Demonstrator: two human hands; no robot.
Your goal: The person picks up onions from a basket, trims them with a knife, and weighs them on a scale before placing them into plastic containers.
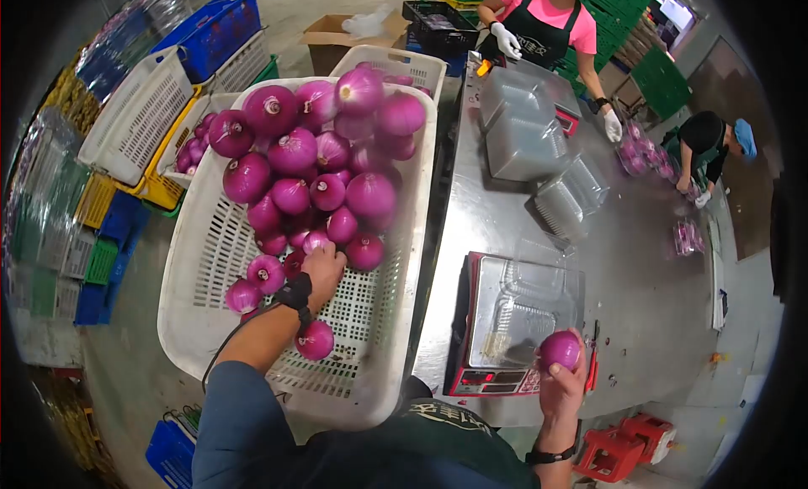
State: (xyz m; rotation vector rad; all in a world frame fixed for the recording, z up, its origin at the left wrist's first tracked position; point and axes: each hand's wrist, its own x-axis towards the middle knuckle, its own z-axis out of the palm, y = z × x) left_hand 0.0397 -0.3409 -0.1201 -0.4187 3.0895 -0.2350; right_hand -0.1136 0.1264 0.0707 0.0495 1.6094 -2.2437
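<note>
A large white perforated crate [181, 295] holds many peeled red onions [290, 152], heaped toward its far end. Inside it, my left hand [324, 274] closes its fingers on a red onion among the others. A separate onion [315, 340] lies below my left wrist. My right hand [566, 380] holds a red onion [560, 352] up beside the scale's right front corner. An open clear plastic box [522, 321] rests on the red-edged scale [476, 354], with no onion visible in it.
Stacked clear boxes [526, 140] stand on the metal table [631, 321] beyond the scale. Red-handled scissors [593, 363] lie right of my right hand. Two co-workers [539, 34] stand across the table near packed onions [644, 156]. Red stools [610, 454] sit at lower right.
</note>
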